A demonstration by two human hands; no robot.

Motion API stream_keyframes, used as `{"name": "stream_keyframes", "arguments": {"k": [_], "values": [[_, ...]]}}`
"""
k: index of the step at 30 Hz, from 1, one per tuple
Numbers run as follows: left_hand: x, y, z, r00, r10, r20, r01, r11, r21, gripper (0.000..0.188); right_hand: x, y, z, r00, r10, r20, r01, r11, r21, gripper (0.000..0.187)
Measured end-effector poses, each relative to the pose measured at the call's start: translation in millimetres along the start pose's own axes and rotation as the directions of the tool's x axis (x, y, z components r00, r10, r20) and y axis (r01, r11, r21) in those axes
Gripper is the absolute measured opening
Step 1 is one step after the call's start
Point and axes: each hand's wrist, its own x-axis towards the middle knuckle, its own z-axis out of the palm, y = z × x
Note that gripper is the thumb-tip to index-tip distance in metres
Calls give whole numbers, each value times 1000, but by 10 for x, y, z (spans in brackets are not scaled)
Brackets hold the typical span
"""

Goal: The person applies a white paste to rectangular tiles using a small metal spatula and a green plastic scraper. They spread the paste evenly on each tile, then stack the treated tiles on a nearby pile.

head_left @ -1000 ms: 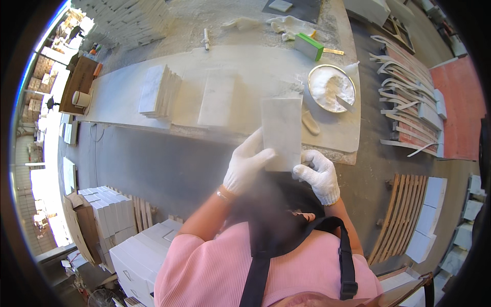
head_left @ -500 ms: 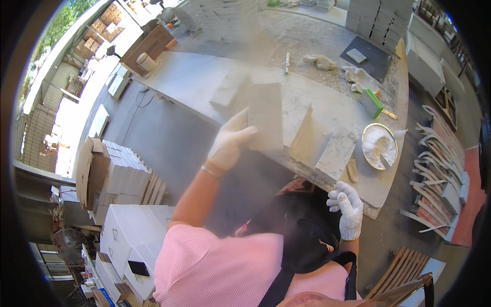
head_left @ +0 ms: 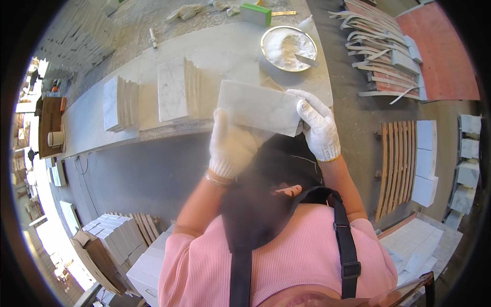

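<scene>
dusty table [head_left: 232, 48] holds tile stacks [head_left: 173, 91] at left, bowl [head_left: 262, 49] of white paste [head_left: 282, 42] at right, green block [head_left: 254, 15] behind it, white tube [head_left: 153, 39], rumpled cloth [head_left: 183, 13].

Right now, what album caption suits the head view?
Gloved right hand holds a pale tile, left hand at its edge, near a bowl of white material.

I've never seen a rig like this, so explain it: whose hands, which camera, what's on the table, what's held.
There is no machine here: a person works by hand in white gloves. The view is from the left of two fisheye cameras worn on the head, looking down, so straight edges bend. The right hand grips one end of a pale rectangular tile; the left hand, blurred, is at the other end. On the table are two stacks of pale tiles and a bowl of white material with a flat tool in it.
</scene>
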Motion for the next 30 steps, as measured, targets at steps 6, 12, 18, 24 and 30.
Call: {"name": "stream_keyframes", "arguments": {"k": [6, 12, 18, 24, 30], "values": [[-24, -115, -91, 998, -24, 51, 25, 999, -23, 113, 70, 176, -114, 998, 55, 31, -60, 983, 176, 37], [-20, -144, -254, 993, -43, 106, 56, 991, -125, 116, 69, 232, -122, 991, 122, 63, -135, 943, 305, 51], [-2, -163, -312, 993, -85, 82, 99, 977, -189, 114, 51, 322, -174, 989, 130, 65, -144, 936, 322, 53], [-13, -150, -274, 989, -79, 128, 96, 986, -135, 113, 79, 400, -214, 989, 134, 61, -146, 931, 336, 52], [-15, -149, -268, 986, -53, 159, 77, 986, -148, 114, 60, 416, -219, 983, 161, 85, -181, 915, 360, 53]]}}
